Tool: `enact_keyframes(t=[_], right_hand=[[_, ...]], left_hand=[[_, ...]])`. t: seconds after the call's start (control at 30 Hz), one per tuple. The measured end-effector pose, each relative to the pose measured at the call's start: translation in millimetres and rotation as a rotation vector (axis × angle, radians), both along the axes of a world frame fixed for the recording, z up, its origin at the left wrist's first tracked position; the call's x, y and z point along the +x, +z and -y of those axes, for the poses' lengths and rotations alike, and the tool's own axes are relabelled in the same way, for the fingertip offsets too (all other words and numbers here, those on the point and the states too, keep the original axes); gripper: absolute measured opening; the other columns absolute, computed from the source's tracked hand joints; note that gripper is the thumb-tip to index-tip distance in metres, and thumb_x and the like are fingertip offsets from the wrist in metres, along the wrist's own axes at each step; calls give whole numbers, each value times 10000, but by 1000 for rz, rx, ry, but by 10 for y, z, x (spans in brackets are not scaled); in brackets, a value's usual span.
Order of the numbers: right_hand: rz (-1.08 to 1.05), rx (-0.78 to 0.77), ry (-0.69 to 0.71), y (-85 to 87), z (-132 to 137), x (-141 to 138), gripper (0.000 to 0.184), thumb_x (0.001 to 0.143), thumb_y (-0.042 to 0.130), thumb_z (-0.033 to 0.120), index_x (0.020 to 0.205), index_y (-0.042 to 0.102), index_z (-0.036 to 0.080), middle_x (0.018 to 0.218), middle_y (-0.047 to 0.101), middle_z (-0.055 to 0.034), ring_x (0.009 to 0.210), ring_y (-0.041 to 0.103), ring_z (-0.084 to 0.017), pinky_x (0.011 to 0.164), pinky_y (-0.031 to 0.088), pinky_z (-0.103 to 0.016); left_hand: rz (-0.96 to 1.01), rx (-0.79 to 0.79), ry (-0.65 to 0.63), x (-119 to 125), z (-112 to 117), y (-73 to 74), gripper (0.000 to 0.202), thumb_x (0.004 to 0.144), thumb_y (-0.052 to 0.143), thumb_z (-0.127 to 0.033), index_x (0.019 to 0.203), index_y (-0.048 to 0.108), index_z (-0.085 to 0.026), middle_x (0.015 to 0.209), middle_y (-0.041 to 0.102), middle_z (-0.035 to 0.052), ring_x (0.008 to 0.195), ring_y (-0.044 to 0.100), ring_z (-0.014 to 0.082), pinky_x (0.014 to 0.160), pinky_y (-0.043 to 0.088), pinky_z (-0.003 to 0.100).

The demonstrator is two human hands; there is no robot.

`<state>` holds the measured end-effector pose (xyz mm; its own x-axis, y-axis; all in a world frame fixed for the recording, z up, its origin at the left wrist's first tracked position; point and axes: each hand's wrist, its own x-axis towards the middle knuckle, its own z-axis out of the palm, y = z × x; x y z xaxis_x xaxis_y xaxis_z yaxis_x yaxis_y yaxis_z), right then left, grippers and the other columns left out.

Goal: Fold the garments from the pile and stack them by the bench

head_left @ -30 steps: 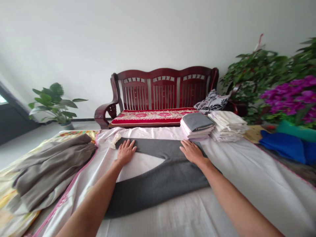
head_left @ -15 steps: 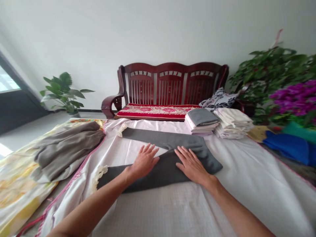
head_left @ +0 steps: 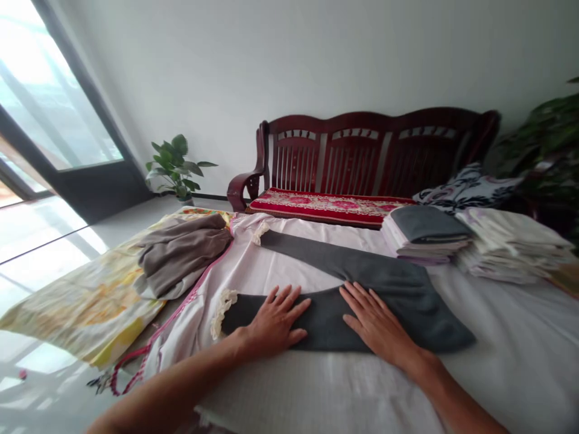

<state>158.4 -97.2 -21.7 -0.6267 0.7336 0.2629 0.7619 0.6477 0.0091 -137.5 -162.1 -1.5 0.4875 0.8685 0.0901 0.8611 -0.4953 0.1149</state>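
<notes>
A pair of dark grey leggings (head_left: pixel 389 289) with cream lace cuffs lies spread in a V on a white sheet (head_left: pixel 497 337). Both my hands press flat on the nearer leg. My left hand (head_left: pixel 274 322) lies open, fingers spread, close to the lace cuff (head_left: pixel 221 306). My right hand (head_left: pixel 373 322) lies open on the cloth near where the two legs meet. The farther leg runs back and to the left to a second lace cuff (head_left: pixel 259 232).
A heap of brown-grey garments (head_left: pixel 181 253) lies at the left on a yellow flowered cloth (head_left: pixel 81 295). Stacks of folded laundry (head_left: pixel 425 235) and white cloth (head_left: pixel 511 244) sit at the right. Behind stand a dark red wooden bench (head_left: pixel 362 163), a patterned pillow (head_left: pixel 465 187) and a potted plant (head_left: pixel 176 169).
My hands moved from the farther leg to the nearer leg and slid left along it. The view has swung to the left, showing the window and floor.
</notes>
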Motion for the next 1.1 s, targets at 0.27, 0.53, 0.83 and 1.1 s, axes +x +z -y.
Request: enact_keyframes(t=[0.27, 0.53, 0.83, 1.1], right_hand=[[-6, 22, -10, -50, 24, 241, 593, 1019, 359, 491, 1559, 372, 247, 1608, 380, -46, 1487, 334, -267, 1213, 287, -501], [26, 61, -190, -106, 135, 817, 613, 1014, 327, 494, 1541, 403, 190, 1590, 407, -99, 1468, 370, -277, 1183, 335, -505], [-54, 61, -363, -41, 365, 1482, 536, 990, 323, 443, 1396, 583, 211, 1472, 567, -88, 1400, 470, -277, 1140, 378, -512], [-220, -174, -818, 500, -74, 1398, 535, 987, 268, 467, 1113, 730, 228, 1160, 740, -126, 1070, 692, -295, 869, 529, -420]], left_hand=[[-152, 66, 328, -884, 369, -13, 616, 994, 421, -551, 1561, 362, -319, 1612, 378, 74, 1485, 349, 288, 1233, 196, 517], [-184, 136, 335, -1036, 409, -59, 595, 958, 463, -515, 1519, 447, -319, 1573, 442, 44, 1454, 403, 296, 1189, 310, 503], [-238, 146, 367, -980, 337, -36, 523, 927, 495, -464, 1403, 586, -267, 1477, 561, 98, 1391, 480, 332, 1176, 291, 587], [66, -108, 326, -55, -189, 429, 370, 963, 445, -395, 1148, 724, -238, 1196, 729, 76, 1112, 672, 251, 993, 476, 381]])
